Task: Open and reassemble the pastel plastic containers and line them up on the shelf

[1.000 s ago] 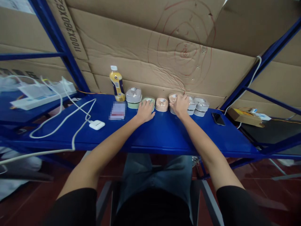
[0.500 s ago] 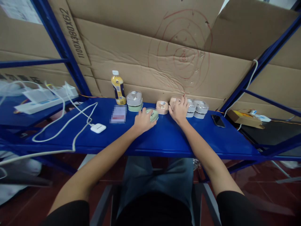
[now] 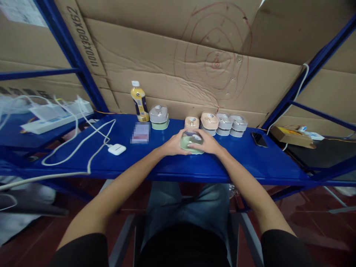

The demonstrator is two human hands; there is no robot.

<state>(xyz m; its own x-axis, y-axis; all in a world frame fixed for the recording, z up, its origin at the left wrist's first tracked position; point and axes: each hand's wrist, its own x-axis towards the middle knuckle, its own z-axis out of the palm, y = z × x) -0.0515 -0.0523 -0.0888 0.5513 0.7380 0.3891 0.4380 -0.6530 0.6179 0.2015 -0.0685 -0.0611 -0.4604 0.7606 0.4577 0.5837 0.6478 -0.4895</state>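
Between my hands is a small green box [image 3: 191, 141] with rounded corners and a shiny clear wrap. My left hand [image 3: 175, 144] is wrapped round its left side. From the right, the fingers of my right hand [image 3: 209, 142] curl over the same box. Directly behind it stands a peach box [image 3: 191, 121], its lower part hidden by my fingers. To the right of that, another peach box [image 3: 209, 120] sits on a grey base. Two grey boxes [image 3: 224, 123] [image 3: 238, 125] stand in line beyond it.
A grey-and-green box [image 3: 159, 116] stands by a yellow drink bottle [image 3: 139, 102]. On the blue shelf [image 3: 194, 168] also lie a blurred card [image 3: 140, 132], a white earphone case [image 3: 116, 149] with cables, and a phone [image 3: 259, 139]. Cardboard [image 3: 155, 70] lines the back.
The green box has moved right and toward me, with my left hand. My right hand has left the peach box at the back and come down onto the green box.
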